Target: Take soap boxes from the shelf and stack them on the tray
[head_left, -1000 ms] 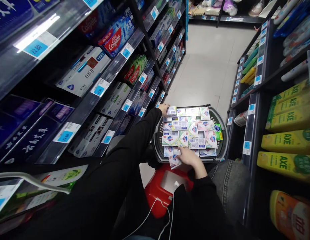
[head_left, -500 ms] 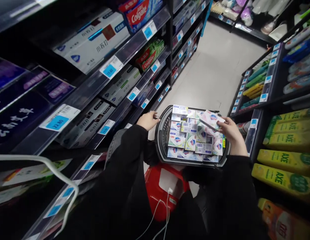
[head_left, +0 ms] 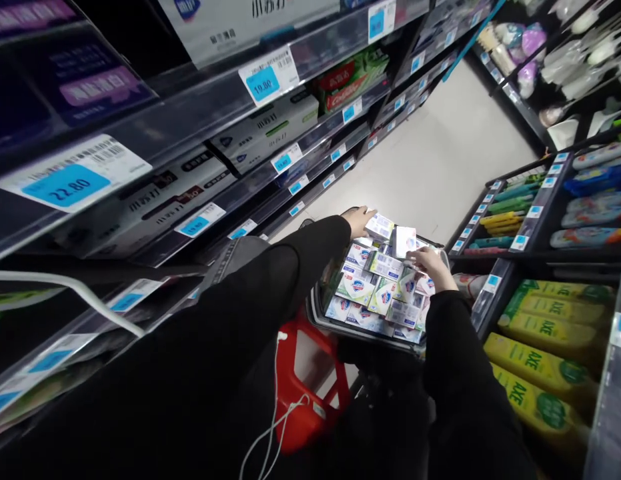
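A grey shopping basket (head_left: 324, 319) sits in front of me, packed with several small soap boxes (head_left: 357, 288) in white, blue and green. My left hand (head_left: 360, 219) reaches across to the basket's far left corner and rests on a soap box (head_left: 381, 227) there. My right hand (head_left: 429, 263) is over the far right side of the basket and grips one white soap box (head_left: 404, 241), lifted above the others. Both arms wear black sleeves.
Shelves of toothpaste boxes with blue price tags (head_left: 263, 81) run along my left. Yellow AXE packs (head_left: 545, 337) and toothbrushes fill the shelves on my right. A red stool (head_left: 297, 387) with a white cable stands under the basket. The pale aisle floor (head_left: 440, 160) stretches ahead.
My right hand took a soap box from the near edge, carried it right, then to the far middle of the basket. My left hand returned to the far corner box. The camera tilted.
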`<state>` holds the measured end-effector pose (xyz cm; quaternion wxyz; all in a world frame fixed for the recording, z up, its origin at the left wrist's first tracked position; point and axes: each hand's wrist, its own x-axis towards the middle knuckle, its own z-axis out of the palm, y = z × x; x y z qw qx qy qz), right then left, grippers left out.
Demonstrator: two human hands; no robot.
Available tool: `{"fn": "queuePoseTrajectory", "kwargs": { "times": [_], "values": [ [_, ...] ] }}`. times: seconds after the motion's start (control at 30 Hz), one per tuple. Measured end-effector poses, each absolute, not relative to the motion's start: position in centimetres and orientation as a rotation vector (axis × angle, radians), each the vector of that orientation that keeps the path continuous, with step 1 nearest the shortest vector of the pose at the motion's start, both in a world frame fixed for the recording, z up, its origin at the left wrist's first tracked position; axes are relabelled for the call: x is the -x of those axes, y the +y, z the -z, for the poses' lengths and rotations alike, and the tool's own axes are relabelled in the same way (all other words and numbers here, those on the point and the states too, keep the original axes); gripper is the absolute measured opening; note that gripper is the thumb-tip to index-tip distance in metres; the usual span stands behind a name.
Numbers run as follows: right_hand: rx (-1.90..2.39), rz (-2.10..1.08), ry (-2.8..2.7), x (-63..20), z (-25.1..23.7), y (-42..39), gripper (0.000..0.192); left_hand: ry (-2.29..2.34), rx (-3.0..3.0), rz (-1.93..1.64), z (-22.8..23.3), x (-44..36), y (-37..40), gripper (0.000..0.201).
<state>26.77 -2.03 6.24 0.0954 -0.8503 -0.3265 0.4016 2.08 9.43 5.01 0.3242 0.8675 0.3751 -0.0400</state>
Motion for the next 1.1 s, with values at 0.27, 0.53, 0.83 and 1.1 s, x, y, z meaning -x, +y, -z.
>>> {"fn": "queuePoseTrajectory", "kwargs": {
  "times": [0.27,0.53,0.83,1.1],
  "values": [
    [2.845,-0.891,-1.367,-23.5,-6.8,0.5,0.072,1.04,-2.205,0.142,-5.7,-2.9,10.9,0.072],
    [2.878,-0.813,-1.437,-20.7,-6.6,0.2,0.077,1.049,-2.152,0.08,-4.1,-3.0,11.3,0.075],
    [2.408,-0.389,-2.148,-22.2,-8.5,-3.8,0.05,1.02,-2.088,0.045,-3.2,-3.2,11.5,0.082],
    [2.199,-0.228,-2.634,-17.5,-8.5,-5.3,0.054,1.052,-2.103,0.174,-3.5,-3.5,11.5,0.105]
  ]
}}
